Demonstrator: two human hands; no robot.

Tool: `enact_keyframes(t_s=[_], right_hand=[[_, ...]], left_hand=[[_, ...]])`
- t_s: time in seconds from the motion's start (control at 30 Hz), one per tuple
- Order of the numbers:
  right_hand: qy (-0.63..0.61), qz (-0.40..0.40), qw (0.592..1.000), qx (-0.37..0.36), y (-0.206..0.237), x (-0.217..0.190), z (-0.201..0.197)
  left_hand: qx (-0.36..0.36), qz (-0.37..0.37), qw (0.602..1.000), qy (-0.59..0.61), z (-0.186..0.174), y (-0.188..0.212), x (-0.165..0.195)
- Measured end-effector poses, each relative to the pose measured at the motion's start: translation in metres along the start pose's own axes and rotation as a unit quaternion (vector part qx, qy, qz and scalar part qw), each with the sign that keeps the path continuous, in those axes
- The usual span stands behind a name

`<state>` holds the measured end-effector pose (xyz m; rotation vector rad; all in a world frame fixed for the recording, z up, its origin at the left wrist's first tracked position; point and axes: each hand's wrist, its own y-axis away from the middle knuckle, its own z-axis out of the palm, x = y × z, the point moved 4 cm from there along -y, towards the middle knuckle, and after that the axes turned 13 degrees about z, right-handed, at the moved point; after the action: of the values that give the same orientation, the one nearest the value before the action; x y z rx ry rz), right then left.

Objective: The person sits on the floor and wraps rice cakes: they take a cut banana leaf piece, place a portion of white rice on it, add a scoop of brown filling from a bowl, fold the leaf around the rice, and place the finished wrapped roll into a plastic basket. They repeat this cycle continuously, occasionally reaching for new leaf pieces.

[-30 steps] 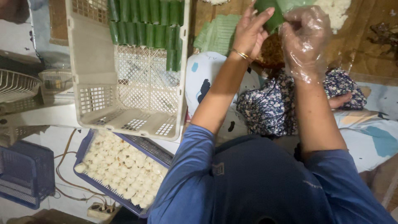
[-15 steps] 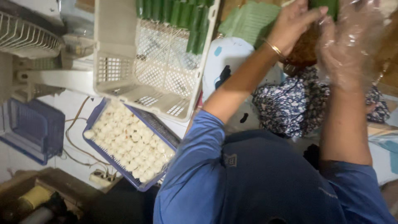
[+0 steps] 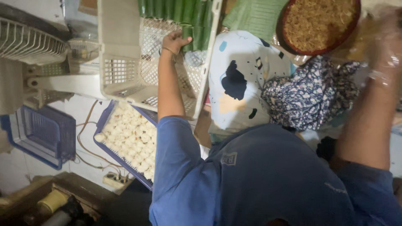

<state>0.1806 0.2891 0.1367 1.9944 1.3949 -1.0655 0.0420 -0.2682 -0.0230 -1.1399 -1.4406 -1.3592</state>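
My left hand (image 3: 173, 42) reaches into a cream plastic crate (image 3: 121, 62) and is closed on the end of a green leaf-wrapped roll (image 3: 189, 32). The roll lies beside a row of the same rolls (image 3: 176, 10) at the crate's far end. My right hand (image 3: 385, 46), in a clear plastic glove, is blurred at the right edge. It is beside a red bowl (image 3: 289, 16) of brown shredded filling. What it holds cannot be made out.
Half under the crate lies a blue tray (image 3: 102, 121) of several white pieces. A white fan grille (image 3: 29, 42), a blue basket (image 3: 42, 129) and a power strip (image 3: 117, 181) are at left. Folded green leaves (image 3: 255, 16) and patterned cloth (image 3: 310, 92) lie ahead.
Both hands were together on a green wrapped roll above the bowl. My left hand has since swung left into the crate with the roll, and my right hand has moved off to the right.
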Motion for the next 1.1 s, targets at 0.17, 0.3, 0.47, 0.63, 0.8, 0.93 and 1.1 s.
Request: enact_keyframes(t_s=[0.17, 0.3, 0.47, 0.63, 0.8, 0.93, 1.1], right_hand=[[-0.113, 0.014, 0.993, 0.037, 0.025, -0.009, 0.025], [0.168, -0.100, 0.980, 0.044, 0.061, -0.063, 0.028], [0.034, -0.071, 0.997, 0.002, 0.073, -0.103, 0.001], [0.348, -0.164, 0.909, 0.160, 0.085, -0.087, -0.036], [0.105, -0.024, 0.965, 0.240, 0.100, -0.007, -0.108], [0.072, 0.073, 0.957, 0.270, 0.118, 0.043, -0.154], [0.059, 0.125, 0.955, 0.263, 0.136, 0.073, -0.176]], left_hand=[[0.103, 0.103, 0.927, -0.345, 0.009, -0.011, -0.011], [0.179, 0.216, 0.829, -0.483, 0.039, 0.004, 0.063], [0.007, 0.420, 0.864, -0.277, 0.197, 0.049, 0.113], [-0.342, 0.495, 0.764, -0.234, 0.426, 0.143, 0.073], [-0.414, 0.322, 0.789, -0.322, 0.540, 0.194, 0.053], [-0.491, 0.146, 0.799, -0.316, 0.571, 0.218, 0.034], [-0.422, 0.521, 0.707, -0.225, 0.586, 0.273, 0.039]])
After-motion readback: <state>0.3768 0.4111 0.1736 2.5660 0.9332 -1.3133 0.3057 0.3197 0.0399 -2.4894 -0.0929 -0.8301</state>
